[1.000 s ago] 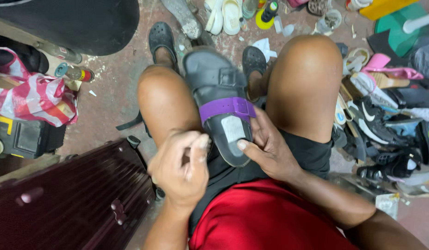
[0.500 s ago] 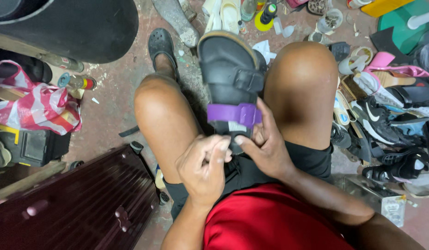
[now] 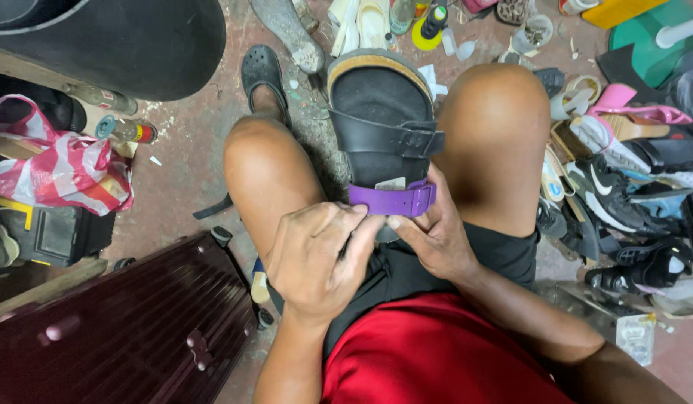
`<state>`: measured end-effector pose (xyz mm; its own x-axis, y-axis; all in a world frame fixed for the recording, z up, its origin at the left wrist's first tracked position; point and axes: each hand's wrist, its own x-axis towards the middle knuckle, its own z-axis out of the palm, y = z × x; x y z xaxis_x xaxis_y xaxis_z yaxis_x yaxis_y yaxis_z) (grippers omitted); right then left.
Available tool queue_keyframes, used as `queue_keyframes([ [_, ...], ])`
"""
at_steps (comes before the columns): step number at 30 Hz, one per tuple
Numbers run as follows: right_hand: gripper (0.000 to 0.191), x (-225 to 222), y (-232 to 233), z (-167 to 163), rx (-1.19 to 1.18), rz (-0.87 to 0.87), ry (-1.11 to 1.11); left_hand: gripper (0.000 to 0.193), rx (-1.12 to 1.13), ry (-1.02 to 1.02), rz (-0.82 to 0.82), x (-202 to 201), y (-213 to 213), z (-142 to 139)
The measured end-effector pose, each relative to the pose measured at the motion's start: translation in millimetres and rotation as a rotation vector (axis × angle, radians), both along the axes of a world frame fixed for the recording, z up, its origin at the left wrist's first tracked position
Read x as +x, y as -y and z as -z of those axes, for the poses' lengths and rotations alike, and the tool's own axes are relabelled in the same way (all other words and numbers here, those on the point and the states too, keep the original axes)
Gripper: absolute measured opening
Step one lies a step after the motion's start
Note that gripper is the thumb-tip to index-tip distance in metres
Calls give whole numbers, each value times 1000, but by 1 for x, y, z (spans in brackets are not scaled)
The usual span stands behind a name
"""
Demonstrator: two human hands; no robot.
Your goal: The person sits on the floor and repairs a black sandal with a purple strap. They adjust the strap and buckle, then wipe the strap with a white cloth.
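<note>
A black leather sandal with a cork-edged sole (image 3: 380,123) is propped upright between the bare knees, and its purple buckled strap (image 3: 391,200) is pinched at the near end by the left hand (image 3: 320,258), grip closed tight on it with thumb and fingertips. The strap's other end is pressed by the right hand (image 3: 436,239), fingers curled around the sandal's heel. A dark red ribbed suitcase (image 3: 122,337) is parked just to the left on the floor, and a heap of mixed shoes (image 3: 623,194) is piled at the right.
</note>
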<state>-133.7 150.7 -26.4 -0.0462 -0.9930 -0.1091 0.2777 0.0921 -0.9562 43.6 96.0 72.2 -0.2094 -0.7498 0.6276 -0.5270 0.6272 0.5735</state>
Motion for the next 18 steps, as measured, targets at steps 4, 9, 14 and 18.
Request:
queue_keyframes([
  [4, 86, 0, -5, 3, -19, -21, 16, 26, -169, 76, 46, 3, -1, 0],
  [9, 82, -4, -10, 8, -56, -30, 14, 20, -190, 178, 69, 10, -17, 1],
  [14, 71, -12, -16, 18, -149, -50, 15, 9, 45, -43, 112, 12, -43, -2],
  [18, 56, -20, -19, 28, -31, -87, 352, 28, 270, -458, -23, 17, -53, -1],
])
